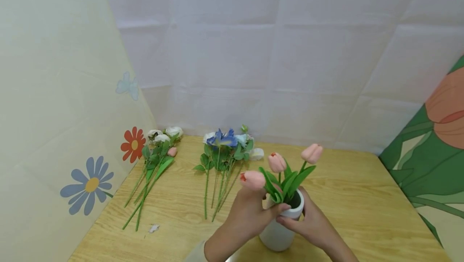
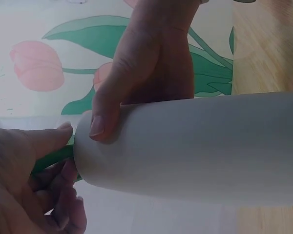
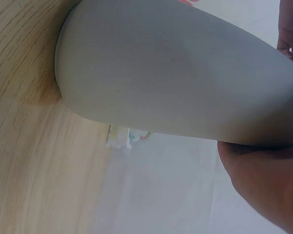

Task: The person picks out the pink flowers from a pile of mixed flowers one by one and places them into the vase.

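A white vase [image 1: 277,234] stands upright on the table, its mouth facing up. Three pink tulips [image 1: 277,162] with green leaves rise from its mouth, leaning different ways. My left hand [image 1: 250,213] is at the left of the rim, its fingers curled round the green stems [image 2: 56,158] there. Beneath the rim, my right hand [image 1: 313,221] grips the vase, thumb on the near side and fingers round the right. The right wrist view shows the vase wall [image 3: 176,73] large, with part of the right hand [image 3: 263,180] against it. The lower stems are hidden inside the vase.
Left on the table lies a bunch of white flowers [image 1: 162,138] with a pink tulip bud. A second bunch, with a blue flower [image 1: 222,138], lies near the back middle. A small white scrap [image 1: 154,228] is at the front left. Fabric walls [image 1: 253,60] enclose the table [image 1: 348,197].
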A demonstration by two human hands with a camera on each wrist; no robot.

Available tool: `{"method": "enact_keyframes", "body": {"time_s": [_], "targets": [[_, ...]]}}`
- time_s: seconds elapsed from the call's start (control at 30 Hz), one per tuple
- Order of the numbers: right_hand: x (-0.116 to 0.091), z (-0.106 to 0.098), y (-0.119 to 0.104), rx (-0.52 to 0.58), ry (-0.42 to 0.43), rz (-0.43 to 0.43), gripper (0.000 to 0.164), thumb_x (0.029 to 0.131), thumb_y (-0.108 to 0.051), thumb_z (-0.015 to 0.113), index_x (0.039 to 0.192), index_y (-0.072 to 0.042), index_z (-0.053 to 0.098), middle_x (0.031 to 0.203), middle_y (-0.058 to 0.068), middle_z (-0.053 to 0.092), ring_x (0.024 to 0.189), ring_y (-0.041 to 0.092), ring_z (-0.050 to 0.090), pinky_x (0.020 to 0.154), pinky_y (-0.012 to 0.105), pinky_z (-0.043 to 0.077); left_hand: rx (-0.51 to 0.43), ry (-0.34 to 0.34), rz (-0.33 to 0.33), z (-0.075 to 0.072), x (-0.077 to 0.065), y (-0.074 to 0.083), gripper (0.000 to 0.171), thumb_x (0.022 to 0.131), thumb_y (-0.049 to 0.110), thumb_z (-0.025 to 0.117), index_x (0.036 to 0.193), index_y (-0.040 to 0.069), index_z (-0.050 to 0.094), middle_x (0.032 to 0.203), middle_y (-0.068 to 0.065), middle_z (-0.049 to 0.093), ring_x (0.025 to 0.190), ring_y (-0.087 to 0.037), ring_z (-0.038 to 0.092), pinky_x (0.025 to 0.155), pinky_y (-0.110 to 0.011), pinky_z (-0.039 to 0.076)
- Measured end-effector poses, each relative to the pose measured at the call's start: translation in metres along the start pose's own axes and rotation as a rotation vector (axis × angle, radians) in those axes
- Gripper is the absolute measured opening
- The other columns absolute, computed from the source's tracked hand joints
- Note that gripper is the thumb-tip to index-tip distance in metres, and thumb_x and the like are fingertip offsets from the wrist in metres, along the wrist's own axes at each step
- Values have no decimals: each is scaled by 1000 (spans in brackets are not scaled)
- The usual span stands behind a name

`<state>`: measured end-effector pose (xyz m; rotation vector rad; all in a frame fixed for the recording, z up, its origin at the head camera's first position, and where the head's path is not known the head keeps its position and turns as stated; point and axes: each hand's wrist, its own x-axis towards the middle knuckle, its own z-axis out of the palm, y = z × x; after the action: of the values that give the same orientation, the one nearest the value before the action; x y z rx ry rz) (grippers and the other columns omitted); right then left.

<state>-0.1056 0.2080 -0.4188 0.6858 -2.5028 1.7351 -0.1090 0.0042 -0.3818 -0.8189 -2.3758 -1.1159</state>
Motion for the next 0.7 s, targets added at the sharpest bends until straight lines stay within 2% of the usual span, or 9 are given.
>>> {"method": "enact_keyframes", "body": {"time_s": [0.13, 0.33, 0.47, 0.7], "targets": [[1, 0, 0, -15, 7, 10, 71, 86, -5, 80, 144, -3, 38, 124, 13, 60, 105, 6, 61, 83, 26, 53, 68, 28, 10, 0, -1, -1, 50, 85, 41, 81, 128, 19, 64, 116, 3, 71, 106, -11, 65, 84, -27, 54], [0, 0, 0, -25, 16, 26, 71, 85, -6, 80, 143, -3, 38, 123, 12, 60, 106, 6, 60, 84, 27, 54, 61, -21, -46, -1, -2, -2, 47, 85, 45, 80, 121, 20, 65, 95, 6, 65, 85, -4, 58, 70, -18, 48], [0, 1, -1, -18, 21, 46, 70, 85, -7, 80, 142, -3, 40, 124, 13, 59, 106, 6, 59, 83, 27, 54, 57, -32, -75, -1, -5, -3, 48, 84, 48, 81, 119, 19, 65, 98, 4, 62, 89, -6, 57, 71, -19, 48], [1, 0, 0, -23, 20, 67, 72, 85, -7, 81, 143, -3, 38, 125, 16, 59, 105, 5, 58, 82, 27, 53, 92, -24, -36, -2, -6, -10, 45, 82, 51, 81, 108, 18, 65, 96, 7, 59, 91, -6, 55, 73, -19, 48]]}}
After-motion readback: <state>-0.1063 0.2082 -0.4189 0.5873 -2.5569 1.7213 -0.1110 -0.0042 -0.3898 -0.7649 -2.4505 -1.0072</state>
